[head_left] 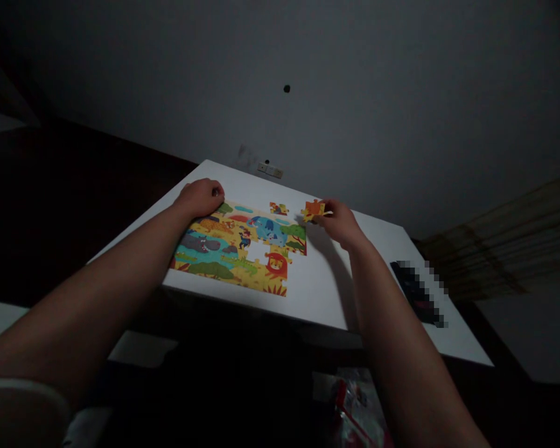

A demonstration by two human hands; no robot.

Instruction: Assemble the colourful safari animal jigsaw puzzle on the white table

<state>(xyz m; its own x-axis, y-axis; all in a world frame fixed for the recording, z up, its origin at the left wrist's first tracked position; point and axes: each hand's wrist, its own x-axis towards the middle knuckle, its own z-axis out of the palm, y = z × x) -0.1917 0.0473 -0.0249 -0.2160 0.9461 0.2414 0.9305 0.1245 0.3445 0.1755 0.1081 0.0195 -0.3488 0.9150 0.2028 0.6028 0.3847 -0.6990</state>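
Note:
A colourful animal jigsaw puzzle (240,249) lies on a white table (326,286), with a white gap near its middle and a missing top right corner. My left hand (200,196) rests curled on the puzzle's far left corner, fingers folded under. My right hand (340,221) pinches an orange puzzle piece (313,209) just off the puzzle's far right corner. A second loose piece (279,208) lies on the table beyond the puzzle's far edge.
A dark flat object (417,292), blurred out, lies on the table's right side. A plastic bag with red print (354,404) sits low in front of the table. A grey wall stands behind, with a wall socket (269,169) just behind the table.

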